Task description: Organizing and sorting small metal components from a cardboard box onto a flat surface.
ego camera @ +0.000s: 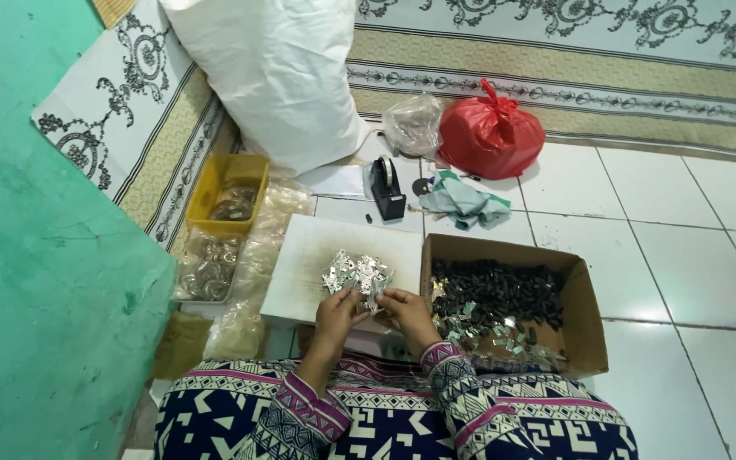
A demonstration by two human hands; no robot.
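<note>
— Both hands at that pile of small metal clips (358, 274)?

— Yes. Left hand (336, 312) and right hand (407, 312) pinch pieces at its near edge, on the white board (300, 273).

— Why there?

— Probably because the cardboard box (585, 328) of black parts sits just beside, within reach.

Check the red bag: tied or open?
Tied. The red bag is knotted at the top, its ends sticking up; contents hidden.

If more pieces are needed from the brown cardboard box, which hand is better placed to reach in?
Probably the right hand: it lies beside the brown cardboard box of small black parts. The left hand sits farther away, over the white board with the small shiny metal pieces.
</note>
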